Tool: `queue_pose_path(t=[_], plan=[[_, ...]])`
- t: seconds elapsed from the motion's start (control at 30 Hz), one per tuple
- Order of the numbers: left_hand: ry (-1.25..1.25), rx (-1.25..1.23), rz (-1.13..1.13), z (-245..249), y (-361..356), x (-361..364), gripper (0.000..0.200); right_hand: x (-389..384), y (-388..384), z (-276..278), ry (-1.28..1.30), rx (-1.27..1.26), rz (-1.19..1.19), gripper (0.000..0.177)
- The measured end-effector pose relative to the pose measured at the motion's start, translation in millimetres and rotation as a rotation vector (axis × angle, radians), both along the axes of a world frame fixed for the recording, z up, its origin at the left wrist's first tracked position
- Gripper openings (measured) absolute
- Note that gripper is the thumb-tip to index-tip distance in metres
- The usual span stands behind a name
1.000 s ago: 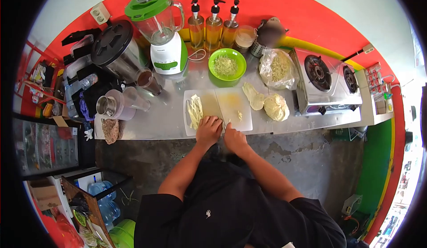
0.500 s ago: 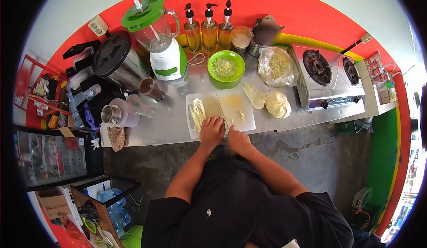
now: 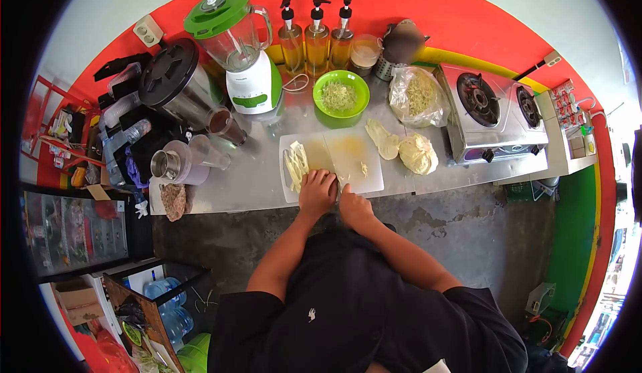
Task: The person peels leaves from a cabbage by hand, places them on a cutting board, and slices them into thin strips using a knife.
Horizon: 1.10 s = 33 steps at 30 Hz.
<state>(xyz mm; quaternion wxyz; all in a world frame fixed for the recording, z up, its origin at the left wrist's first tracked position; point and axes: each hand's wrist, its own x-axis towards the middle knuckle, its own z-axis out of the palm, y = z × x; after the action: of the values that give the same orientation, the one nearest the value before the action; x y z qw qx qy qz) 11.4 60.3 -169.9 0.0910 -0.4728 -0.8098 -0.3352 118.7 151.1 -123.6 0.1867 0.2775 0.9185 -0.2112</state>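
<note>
A white cutting board (image 3: 368, 180) lies at the counter's front edge. Pale cabbage strips (image 3: 295, 163) are piled along its left side. My left hand (image 3: 317, 192) presses down on their near end, fingers bent and close together. Just to the right, my right hand (image 3: 356, 210) is closed around a knife, whose blade (image 3: 340, 187) barely shows beside the left fingertips. A few cut shreds (image 3: 364, 168) rest on the board's right half. Right of the board sit a loose cabbage leaf (image 3: 382, 140) and a partly peeled cabbage head (image 3: 418, 153).
Behind the board stands a green bowl (image 3: 341, 113) with shredded cabbage, beside a plastic bag (image 3: 419, 97) of more shreds. A blender (image 3: 251, 85), pump bottles (image 3: 316, 46) and plastic jug (image 3: 210, 152) are left and behind. A gas stove (image 3: 498, 119) stands at right.
The whole view has shifted slightly. Both hands stay close together at the board's near edge, with the cabbage strips and knife held much as before.
</note>
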Motion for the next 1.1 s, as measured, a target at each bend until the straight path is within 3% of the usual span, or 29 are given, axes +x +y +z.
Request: queue_pose_path(t=[0.43, 1.1], plan=[[-0.023, 0.026, -0.002, -3.6, -1.5, 0.8, 0.011, -5.1, 5.9, -0.1, -0.020, -0.044, -0.005, 0.038], [-0.032, 0.076, -0.036, -1.5, -3.0, -1.8, 0.011, 1.7, 5.6, 2.4, -0.037, -0.074, 0.016, 0.034]])
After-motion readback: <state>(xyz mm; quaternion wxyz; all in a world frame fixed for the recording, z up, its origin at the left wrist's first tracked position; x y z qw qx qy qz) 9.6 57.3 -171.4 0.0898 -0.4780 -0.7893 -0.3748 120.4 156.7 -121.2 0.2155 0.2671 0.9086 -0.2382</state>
